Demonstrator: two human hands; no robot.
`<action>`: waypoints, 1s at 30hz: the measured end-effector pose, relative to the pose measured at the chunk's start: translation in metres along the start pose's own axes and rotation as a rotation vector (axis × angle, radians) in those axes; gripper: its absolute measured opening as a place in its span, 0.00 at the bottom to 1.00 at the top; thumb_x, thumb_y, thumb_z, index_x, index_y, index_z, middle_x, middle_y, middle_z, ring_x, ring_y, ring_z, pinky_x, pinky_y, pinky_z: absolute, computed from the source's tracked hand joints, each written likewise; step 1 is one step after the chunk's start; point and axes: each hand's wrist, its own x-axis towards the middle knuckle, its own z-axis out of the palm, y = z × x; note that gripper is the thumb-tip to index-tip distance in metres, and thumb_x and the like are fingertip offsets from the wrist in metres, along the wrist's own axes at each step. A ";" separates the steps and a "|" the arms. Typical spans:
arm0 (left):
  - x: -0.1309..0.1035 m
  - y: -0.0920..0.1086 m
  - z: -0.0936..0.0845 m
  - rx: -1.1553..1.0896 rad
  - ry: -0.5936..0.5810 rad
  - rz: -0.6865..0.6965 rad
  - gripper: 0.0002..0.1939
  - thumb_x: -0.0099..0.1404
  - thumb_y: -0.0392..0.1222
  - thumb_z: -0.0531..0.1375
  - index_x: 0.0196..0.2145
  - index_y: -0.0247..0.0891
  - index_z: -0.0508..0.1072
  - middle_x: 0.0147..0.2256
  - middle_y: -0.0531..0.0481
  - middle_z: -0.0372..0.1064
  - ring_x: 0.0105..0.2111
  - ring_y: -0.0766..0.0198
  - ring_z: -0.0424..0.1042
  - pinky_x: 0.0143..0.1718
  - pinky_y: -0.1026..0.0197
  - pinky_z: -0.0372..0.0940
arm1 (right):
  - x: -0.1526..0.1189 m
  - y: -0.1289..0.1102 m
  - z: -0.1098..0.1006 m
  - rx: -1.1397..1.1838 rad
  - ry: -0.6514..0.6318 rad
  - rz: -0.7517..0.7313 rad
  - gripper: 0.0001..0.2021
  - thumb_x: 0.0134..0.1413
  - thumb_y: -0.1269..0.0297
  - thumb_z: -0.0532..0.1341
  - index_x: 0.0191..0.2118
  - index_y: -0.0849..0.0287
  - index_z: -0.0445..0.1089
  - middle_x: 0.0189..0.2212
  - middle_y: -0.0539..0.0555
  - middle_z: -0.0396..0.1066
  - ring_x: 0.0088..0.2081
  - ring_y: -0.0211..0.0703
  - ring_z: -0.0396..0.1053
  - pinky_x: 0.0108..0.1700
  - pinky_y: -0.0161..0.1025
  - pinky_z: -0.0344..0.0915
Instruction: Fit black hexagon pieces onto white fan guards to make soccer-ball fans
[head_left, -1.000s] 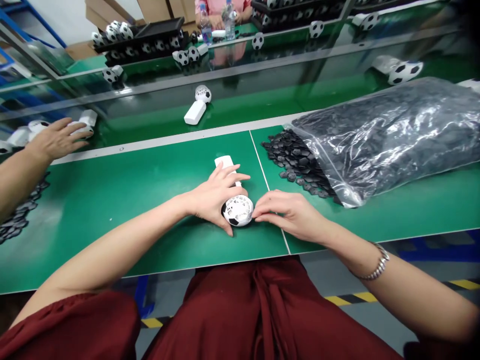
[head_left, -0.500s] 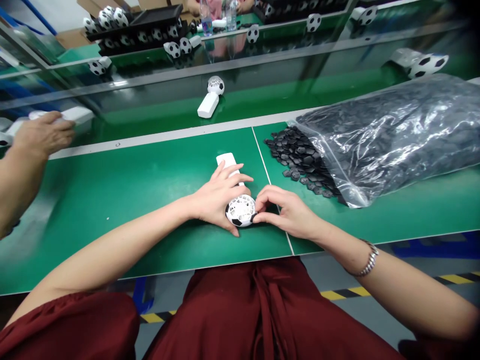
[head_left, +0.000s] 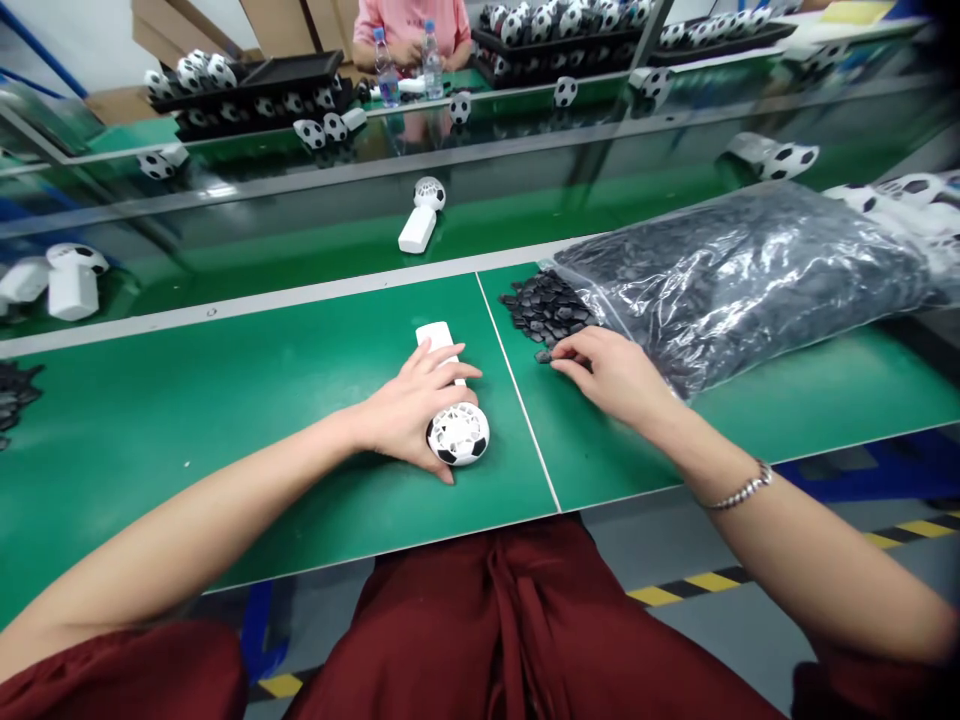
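Left hand point(head_left: 409, 405) grasps the white football-patterned handheld fan point(head_left: 454, 415) lying at tabletop centre; right hand point(head_left: 611, 372), fingers pinching at small black plastic pieces point(head_left: 544, 305) at 2 o'clock, may scatter that loose heap or lift several pieces.

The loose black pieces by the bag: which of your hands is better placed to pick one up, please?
The right hand: its fingertips already touch the black pieces at the bag's mouth, while the left hand holds the fan.
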 end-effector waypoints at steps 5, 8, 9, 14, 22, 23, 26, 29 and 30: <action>-0.003 0.011 -0.003 -0.019 -0.027 -0.062 0.44 0.37 0.64 0.65 0.50 0.42 0.62 0.59 0.39 0.46 0.61 0.36 0.35 0.57 0.31 0.27 | -0.004 0.016 0.003 -0.289 -0.081 -0.133 0.09 0.56 0.65 0.56 0.40 0.61 0.71 0.36 0.57 0.71 0.39 0.48 0.64 0.42 0.42 0.61; -0.008 0.028 0.001 -0.081 0.010 -0.212 0.47 0.39 0.65 0.65 0.54 0.41 0.58 0.61 0.37 0.39 0.61 0.36 0.32 0.56 0.30 0.32 | -0.006 0.012 0.004 -0.381 -0.086 -0.193 0.11 0.58 0.67 0.53 0.39 0.63 0.71 0.35 0.59 0.71 0.36 0.47 0.65 0.39 0.42 0.61; -0.009 0.033 0.003 -0.107 0.029 -0.264 0.46 0.40 0.65 0.64 0.53 0.40 0.59 0.61 0.36 0.39 0.61 0.36 0.32 0.56 0.30 0.35 | -0.006 0.010 0.004 -0.412 -0.086 -0.212 0.12 0.59 0.68 0.52 0.39 0.64 0.71 0.34 0.60 0.71 0.35 0.47 0.65 0.38 0.42 0.61; -0.014 0.039 0.005 -0.199 0.072 -0.283 0.34 0.45 0.55 0.66 0.47 0.38 0.62 0.61 0.37 0.40 0.62 0.41 0.30 0.56 0.35 0.46 | -0.007 0.011 0.001 -0.415 -0.060 -0.207 0.12 0.59 0.67 0.52 0.40 0.62 0.71 0.32 0.58 0.72 0.33 0.48 0.66 0.35 0.44 0.61; -0.028 0.018 -0.010 -0.249 -0.037 -0.188 0.31 0.47 0.34 0.61 0.50 0.40 0.61 0.63 0.44 0.32 0.63 0.47 0.31 0.60 0.42 0.43 | -0.016 -0.001 -0.006 0.098 0.000 -0.108 0.07 0.56 0.64 0.57 0.37 0.57 0.71 0.34 0.52 0.72 0.36 0.42 0.69 0.40 0.40 0.66; -0.028 0.018 -0.010 -0.252 -0.035 -0.192 0.31 0.47 0.34 0.61 0.51 0.40 0.61 0.63 0.44 0.32 0.63 0.48 0.30 0.60 0.42 0.43 | -0.016 -0.005 -0.006 0.134 -0.025 -0.099 0.08 0.56 0.65 0.57 0.40 0.57 0.70 0.34 0.53 0.71 0.35 0.41 0.69 0.38 0.39 0.66; -0.029 0.018 -0.008 -0.261 -0.021 -0.200 0.31 0.47 0.34 0.61 0.51 0.39 0.60 0.63 0.43 0.32 0.63 0.49 0.30 0.60 0.43 0.43 | -0.013 -0.016 -0.002 0.210 -0.093 -0.153 0.10 0.58 0.66 0.54 0.44 0.59 0.68 0.35 0.55 0.69 0.35 0.40 0.67 0.38 0.39 0.65; -0.029 0.017 -0.007 -0.276 -0.014 -0.191 0.31 0.47 0.34 0.61 0.50 0.39 0.61 0.63 0.42 0.33 0.63 0.50 0.30 0.60 0.43 0.43 | -0.009 -0.029 0.002 0.264 -0.146 -0.229 0.08 0.59 0.67 0.53 0.38 0.58 0.69 0.35 0.55 0.69 0.37 0.41 0.66 0.41 0.39 0.63; -0.029 0.017 -0.007 -0.282 -0.012 -0.185 0.31 0.46 0.34 0.61 0.50 0.39 0.61 0.63 0.42 0.33 0.63 0.50 0.30 0.60 0.43 0.43 | -0.008 -0.033 0.003 0.279 -0.166 -0.236 0.07 0.58 0.67 0.53 0.37 0.58 0.68 0.34 0.54 0.69 0.37 0.41 0.66 0.40 0.38 0.63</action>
